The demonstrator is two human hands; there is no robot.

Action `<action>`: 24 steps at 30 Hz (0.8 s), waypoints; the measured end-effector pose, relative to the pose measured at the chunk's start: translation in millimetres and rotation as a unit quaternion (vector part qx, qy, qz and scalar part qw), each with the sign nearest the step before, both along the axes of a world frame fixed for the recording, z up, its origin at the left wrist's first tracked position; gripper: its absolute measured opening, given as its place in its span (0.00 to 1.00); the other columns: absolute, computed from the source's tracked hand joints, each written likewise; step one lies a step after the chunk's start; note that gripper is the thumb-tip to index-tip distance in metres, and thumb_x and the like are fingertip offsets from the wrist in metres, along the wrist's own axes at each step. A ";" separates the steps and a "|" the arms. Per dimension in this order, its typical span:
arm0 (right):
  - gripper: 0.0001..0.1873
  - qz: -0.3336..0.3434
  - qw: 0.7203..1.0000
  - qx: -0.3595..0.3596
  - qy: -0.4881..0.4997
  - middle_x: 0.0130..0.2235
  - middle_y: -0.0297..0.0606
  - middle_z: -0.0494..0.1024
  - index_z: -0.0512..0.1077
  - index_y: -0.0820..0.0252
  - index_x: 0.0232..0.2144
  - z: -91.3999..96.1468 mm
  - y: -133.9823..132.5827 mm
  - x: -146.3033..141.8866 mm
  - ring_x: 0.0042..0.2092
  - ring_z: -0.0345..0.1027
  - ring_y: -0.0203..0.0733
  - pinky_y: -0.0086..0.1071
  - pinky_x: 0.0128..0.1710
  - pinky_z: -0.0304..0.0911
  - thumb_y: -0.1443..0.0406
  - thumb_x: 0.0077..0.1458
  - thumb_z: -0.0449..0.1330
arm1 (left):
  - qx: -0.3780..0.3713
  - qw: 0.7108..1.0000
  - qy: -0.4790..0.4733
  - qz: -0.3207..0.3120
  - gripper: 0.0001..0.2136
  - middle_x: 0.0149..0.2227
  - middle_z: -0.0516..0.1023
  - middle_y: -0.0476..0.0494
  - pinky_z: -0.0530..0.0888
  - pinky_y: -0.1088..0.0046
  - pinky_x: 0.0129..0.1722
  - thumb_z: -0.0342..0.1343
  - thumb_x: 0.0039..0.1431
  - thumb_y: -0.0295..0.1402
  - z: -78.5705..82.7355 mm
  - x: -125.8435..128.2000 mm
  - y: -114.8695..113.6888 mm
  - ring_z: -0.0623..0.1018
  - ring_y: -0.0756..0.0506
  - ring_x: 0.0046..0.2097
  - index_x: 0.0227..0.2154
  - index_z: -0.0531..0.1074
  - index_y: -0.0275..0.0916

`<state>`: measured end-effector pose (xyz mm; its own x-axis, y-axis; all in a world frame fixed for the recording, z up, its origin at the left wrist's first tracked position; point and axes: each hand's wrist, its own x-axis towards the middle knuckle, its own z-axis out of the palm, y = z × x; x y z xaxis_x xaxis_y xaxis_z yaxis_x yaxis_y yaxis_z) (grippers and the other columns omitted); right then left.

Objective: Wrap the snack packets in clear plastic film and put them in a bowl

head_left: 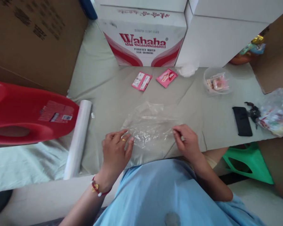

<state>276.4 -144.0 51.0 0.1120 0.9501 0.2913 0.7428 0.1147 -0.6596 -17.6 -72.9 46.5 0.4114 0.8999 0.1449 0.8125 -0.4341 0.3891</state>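
Note:
A clear, crinkled plastic sheet (151, 125) lies on the grey-green cloth (103, 78) in front of me. My left hand (116, 150) pinches its near left edge with curled fingers; a ring is on one finger. My right hand (187, 141) pinches the sheet's near right edge. Beyond the sheet lie two pink snack packets, one showing its back (141, 81) and one its front (166, 77).
A white film roll (78, 138) lies at the left beside a red plastic stool (25, 113). A Wahaha water carton (142, 37) and white boxes (217, 34) stand at the back. A clear tub with snacks (218, 81), a black phone (242, 121) and a filled plastic bag (275, 113) are at the right.

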 end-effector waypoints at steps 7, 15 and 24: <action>0.17 0.188 0.977 -0.074 -0.070 0.62 0.50 0.74 0.79 0.54 0.51 -46.5 10.0 -40.6 0.63 0.66 0.54 0.53 0.62 0.69 0.73 0.65 0.58 | -0.149 0.976 0.107 -0.120 0.12 0.36 0.82 0.38 0.71 0.61 0.37 0.50 0.67 0.32 28.5 31.8 31.0 0.79 0.38 0.34 0.38 0.80 0.44; 0.13 0.185 0.982 -0.046 0.012 0.64 0.51 0.73 0.77 0.56 0.52 -49.5 -2.7 0.4 0.65 0.67 0.53 0.56 0.62 0.68 0.68 0.67 0.59 | -0.236 0.945 0.219 -0.049 0.22 0.28 0.80 0.36 0.70 0.62 0.34 0.41 0.72 0.50 17.9 2.7 51.8 0.81 0.33 0.32 0.36 0.75 0.42; 0.14 0.141 0.990 -0.030 0.011 0.48 0.42 0.84 0.79 0.52 0.51 -15.8 27.4 15.0 0.51 0.77 0.47 0.45 0.54 0.74 0.65 0.72 0.54 | -0.238 0.942 0.234 -0.016 0.16 0.30 0.81 0.36 0.69 0.65 0.33 0.49 0.69 0.47 5.6 -1.1 32.5 0.82 0.34 0.34 0.41 0.74 0.41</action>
